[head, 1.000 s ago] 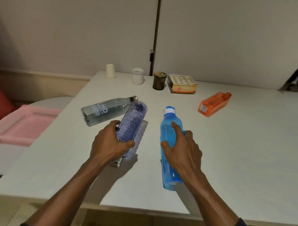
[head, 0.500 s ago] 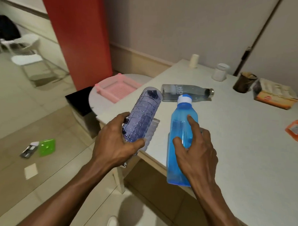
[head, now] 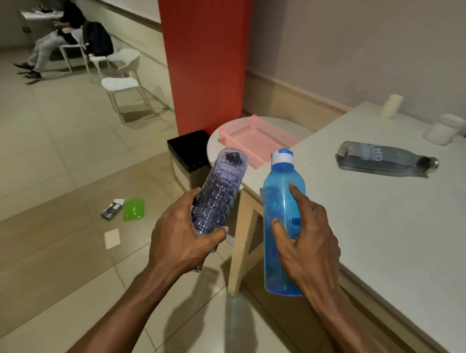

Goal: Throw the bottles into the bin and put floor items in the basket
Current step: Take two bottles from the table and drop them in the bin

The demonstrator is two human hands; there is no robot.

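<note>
While both hands are raised in front of the person, the far left of the view shows a seated person (head: 54, 32) on a white chair, and two more white chairs (head: 122, 76) stand on the tiled floor beside a red pillar (head: 205, 55). On the floor, to the left of the hands, lie a small dark packet (head: 110, 211), touching or just beside it a green flat lid (head: 133, 209), and nearer to the camera a pale card (head: 112, 238), apart from these two. A black bin (head: 188, 153) stands on the floor at the foot of the pillar. Just beside it is a round side table (head: 214, 146), and a pink basket (head: 254, 142) rests on the top of it.

The left hand (head: 181, 238) is closed around the lower part of a purple ribbed bottle (head: 220, 191), which is tilted with its base away from the camera, above the floor. The right hand (head: 306, 238) grasps a blue bottle (head: 280, 221) with a white cap, held almost upright; the index finger lies stretched along its side. This bottle is in the air, in front of the near left corner of the white table (head: 384, 223).

On the table, near its left edge, a grey transparent bottle (head: 385, 159) lies on its side. Behind it, toward the far edge, stand a pale cup (head: 390, 105) and a white jar (head: 442, 129).
</note>
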